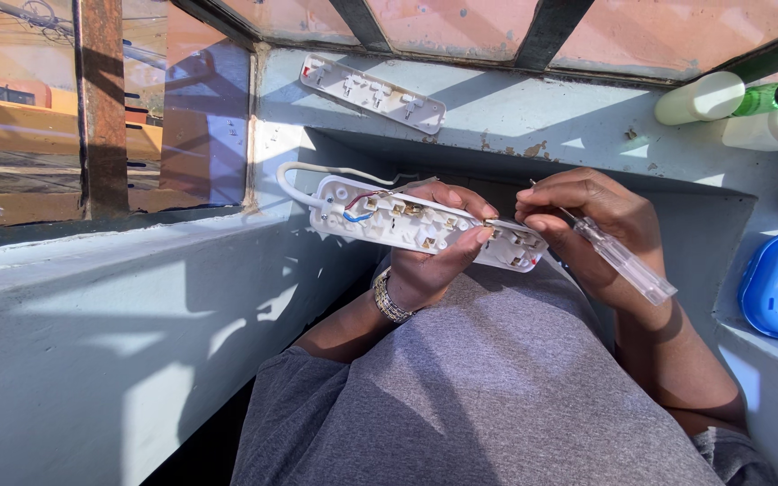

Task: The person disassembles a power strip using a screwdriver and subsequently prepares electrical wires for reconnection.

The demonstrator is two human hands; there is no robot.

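Gripping an opened power strip point(425, 225) over the lap, the left hand point(434, 247) is closed around its white body, wiring side up. The right hand point(578, 216) pinches a clear-handled screwdriver point(623, 259), tip at the strip's right end. The step looks like work on the inner contacts; next calls for a steady tip. Farther off, the strip's cover point(373, 93) lies on the sill point(533, 112), bottles point(740, 99) at right.
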